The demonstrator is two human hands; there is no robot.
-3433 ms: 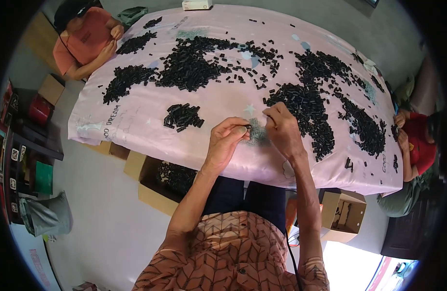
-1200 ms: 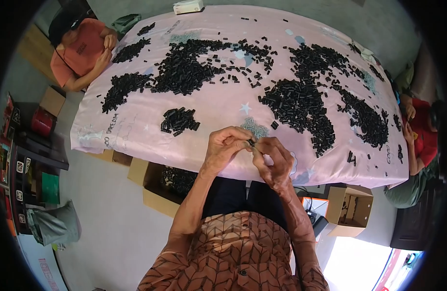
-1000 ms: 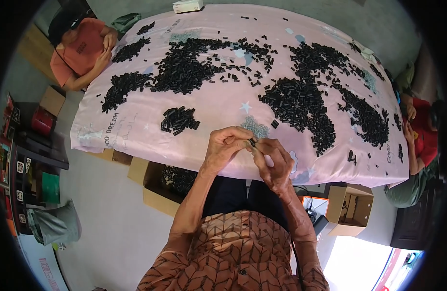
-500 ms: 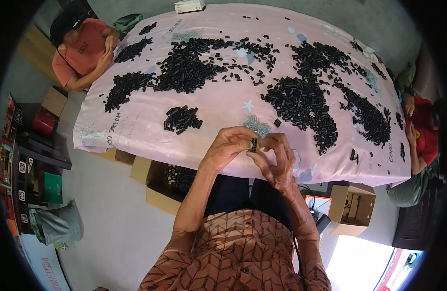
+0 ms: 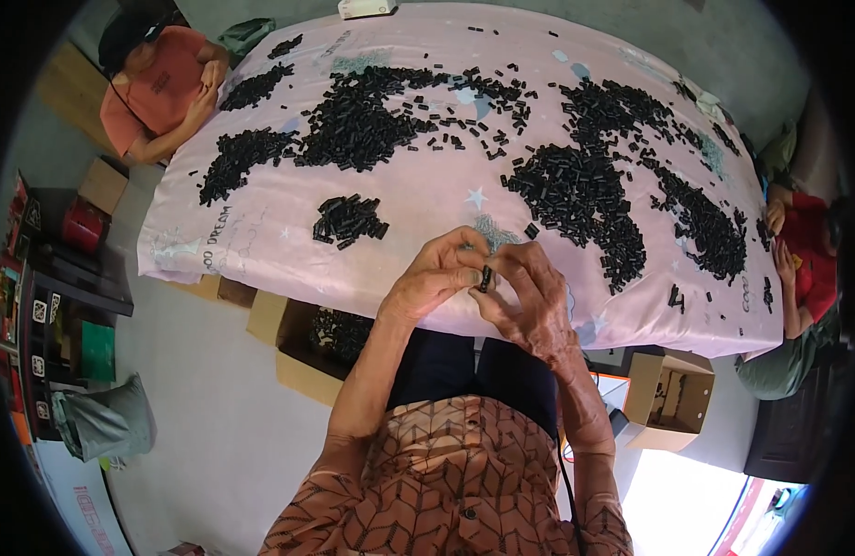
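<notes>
Pink cloth covers the surface (image 5: 260, 250), strewn with black parts. At ten o'clock a person in an orange shirt (image 5: 158, 88) leans on its corner. A small heap (image 5: 348, 220) lies at eleven o'clock from the hands, and a carton (image 5: 321, 338) with more parts sits on the floor under the near edge. Left hand (image 5: 432, 278) and right hand (image 5: 529, 296) meet over that edge, each grip pinched on one black piece (image 5: 485, 278) between the fingertips. To do this well, I judge, keep the piece low over the cloth so a slip lands there, and press straight rather than twisting. The big heap (image 5: 580, 199) lies at one o'clock; a second carton (image 5: 668, 398) stands at four.
</notes>
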